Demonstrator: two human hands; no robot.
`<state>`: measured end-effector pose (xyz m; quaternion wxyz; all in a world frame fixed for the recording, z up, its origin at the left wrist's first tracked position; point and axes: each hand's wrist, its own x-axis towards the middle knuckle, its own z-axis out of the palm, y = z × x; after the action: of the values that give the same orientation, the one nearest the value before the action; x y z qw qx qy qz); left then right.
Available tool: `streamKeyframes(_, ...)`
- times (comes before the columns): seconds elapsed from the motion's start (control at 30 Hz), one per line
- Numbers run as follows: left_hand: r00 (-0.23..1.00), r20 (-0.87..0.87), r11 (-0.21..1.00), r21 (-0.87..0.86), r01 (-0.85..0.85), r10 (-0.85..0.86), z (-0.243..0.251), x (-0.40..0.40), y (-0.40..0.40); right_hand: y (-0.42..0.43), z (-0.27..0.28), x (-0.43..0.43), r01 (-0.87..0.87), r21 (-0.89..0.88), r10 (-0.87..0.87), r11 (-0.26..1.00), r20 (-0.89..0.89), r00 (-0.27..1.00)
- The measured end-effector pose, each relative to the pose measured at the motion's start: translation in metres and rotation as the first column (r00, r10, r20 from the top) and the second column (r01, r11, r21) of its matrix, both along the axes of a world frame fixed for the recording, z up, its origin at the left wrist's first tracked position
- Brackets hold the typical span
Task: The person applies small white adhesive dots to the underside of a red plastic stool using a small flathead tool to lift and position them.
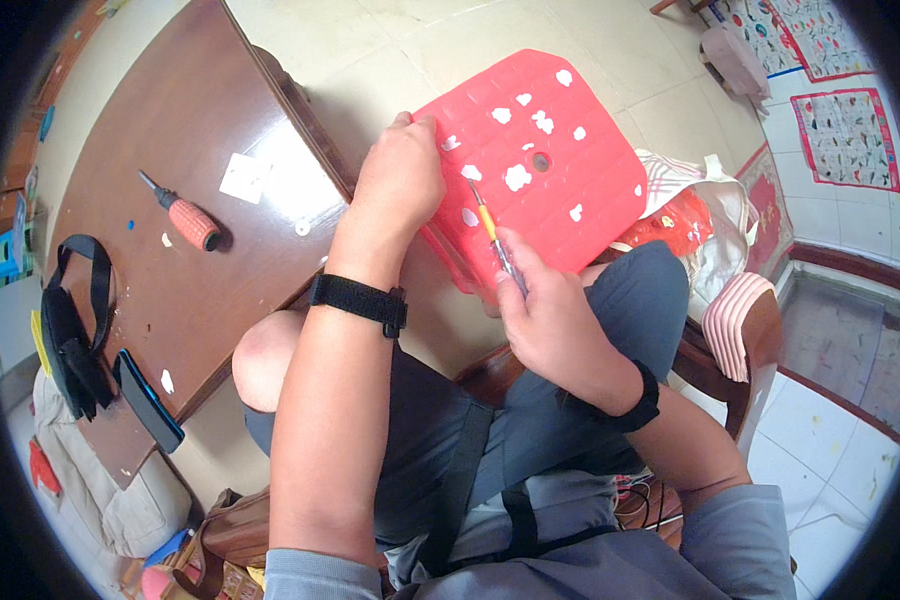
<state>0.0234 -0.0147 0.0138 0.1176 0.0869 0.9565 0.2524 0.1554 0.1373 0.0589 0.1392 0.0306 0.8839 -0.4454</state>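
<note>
Before me is a red plastic stool (596,180), its square top facing up. White irregular patches (518,177) dot the surface, and a round hole (541,162) sits near its middle. My left hand (405,169) grips the stool's left edge. In my right hand (544,307) is a slim screwdriver (486,219) with a clear and yellow handle. Its tip is at a white patch (471,173) near the left side of the top; whether it touches cannot be told. A second screwdriver (187,217) with a thick orange-red handle lies on the table to my left.
The brown wooden table (217,82) holds a white card (242,178), a phone (148,401), a black strapped pouch (79,337) and small white scraps (166,381). A chair arm (757,337) and a plaid bag (675,184) stand to my right. My knees flank the stool's near side.
</note>
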Motion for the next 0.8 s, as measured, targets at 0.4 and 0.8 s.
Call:
streamKeyframes(0.4, 1.000, 0.009, 1.000, 0.000, 0.005, -0.005, 0.001, 0.000, 0.001, -0.005, -0.024, 0.008, 0.069, -0.078, -0.069, 0.995, 0.007, 0.998)
streamKeyframes(0.8, 0.973, -0.209, 0.994, 0.030, 0.102, -0.093, 0.001, 0.013, 0.004, 0.036, -0.004, -0.001, 0.523, -0.613, -0.142, 0.592, 0.560, 0.816)
